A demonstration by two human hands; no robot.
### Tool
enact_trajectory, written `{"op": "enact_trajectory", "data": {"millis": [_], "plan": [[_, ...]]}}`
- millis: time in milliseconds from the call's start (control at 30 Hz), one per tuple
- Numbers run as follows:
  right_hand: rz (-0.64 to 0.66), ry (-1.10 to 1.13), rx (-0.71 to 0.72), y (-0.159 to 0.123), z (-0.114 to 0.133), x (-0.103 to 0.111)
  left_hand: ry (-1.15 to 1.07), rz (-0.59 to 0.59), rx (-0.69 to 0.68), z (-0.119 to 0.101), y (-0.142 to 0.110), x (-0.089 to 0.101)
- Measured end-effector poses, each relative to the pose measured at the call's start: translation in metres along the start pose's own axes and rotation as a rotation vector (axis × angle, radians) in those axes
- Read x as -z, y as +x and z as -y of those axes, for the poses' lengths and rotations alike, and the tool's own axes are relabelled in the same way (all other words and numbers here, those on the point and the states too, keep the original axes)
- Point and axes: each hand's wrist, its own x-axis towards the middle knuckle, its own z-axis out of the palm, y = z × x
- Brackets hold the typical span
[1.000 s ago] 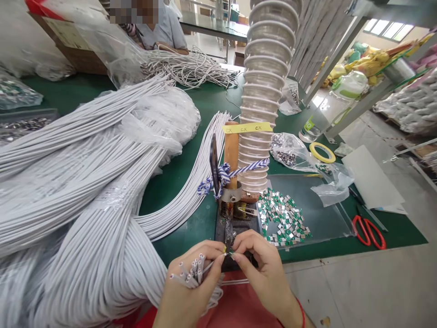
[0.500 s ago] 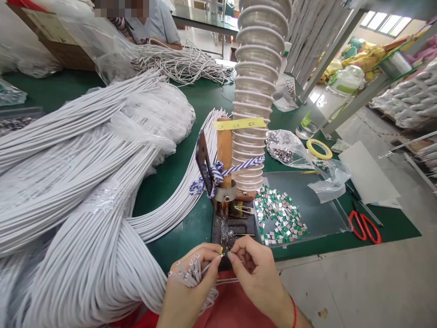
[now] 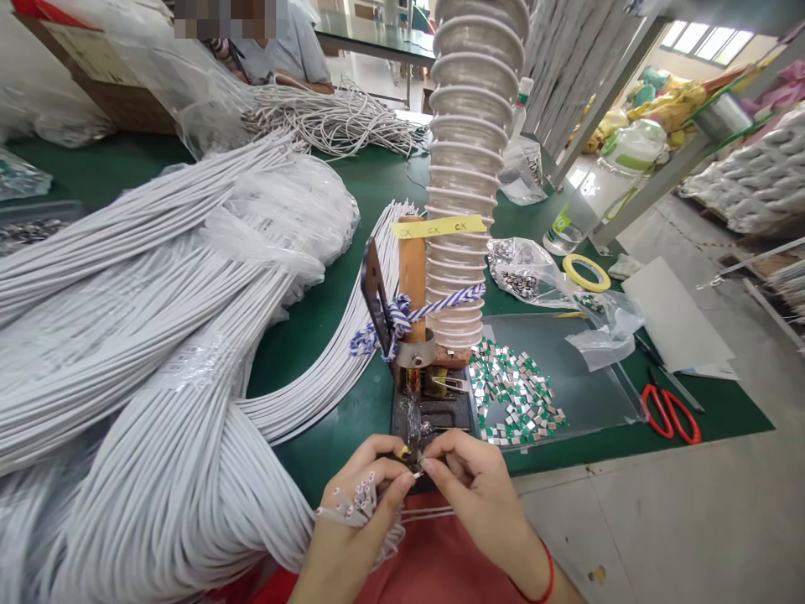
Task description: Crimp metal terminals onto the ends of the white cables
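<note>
My left hand (image 3: 343, 537) is closed around a bunch of thin white cables (image 3: 363, 497), their cut ends pointing up. Between its thumb and forefinger one cable end (image 3: 416, 476) sticks out toward the right. A bit of something yellow (image 3: 404, 452) shows at the forefinger. My right hand (image 3: 481, 495) pinches a tiny connector (image 3: 422, 462), mostly hidden by the fingertips, close to that cable end. Just beyond both hands a wooden-handled soldering iron (image 3: 412, 268) stands tip down, with blue-and-white cord tied about it. Small green-and-silver connectors (image 3: 519, 398) lie heaped to the right.
Large bundles of white cable (image 3: 157, 361) cover the left side. A ribbed clear hose (image 3: 469, 159) rises behind the iron. At right are red-handled scissors (image 3: 670, 413), yellow tape (image 3: 586, 273) and a water bottle (image 3: 597, 193). Across the table sits another person (image 3: 283, 54).
Both hands stay together, shifting very slightly. The bunch of cable ends in my left hand has tilted, and the pinched cable end and connector have moved a little.
</note>
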Motion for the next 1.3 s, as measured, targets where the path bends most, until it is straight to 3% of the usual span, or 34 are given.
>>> {"op": "enact_trajectory", "data": {"millis": [233, 400, 600, 833, 1300], "plan": [[0.067, 0.124, 0.018, 0.000, 0.001, 0.003, 0.049, -0.006, -0.007, -0.003, 0.001, -0.002], [0.084, 0.064, 0.064, 0.001, 0.005, 0.005, 0.084, 0.018, -0.028, -0.002, 0.001, -0.003], [0.091, 0.055, -0.009, 0.001, 0.006, 0.005, 0.089, -0.009, -0.051, 0.001, -0.001, -0.003], [0.079, 0.098, -0.029, 0.001, 0.005, 0.003, 0.104, 0.120, -0.131, -0.012, 0.007, 0.009], [0.085, 0.118, -0.035, -0.001, 0.004, 0.005, 0.091, 0.068, -0.172, -0.021, 0.012, 0.006]]}}
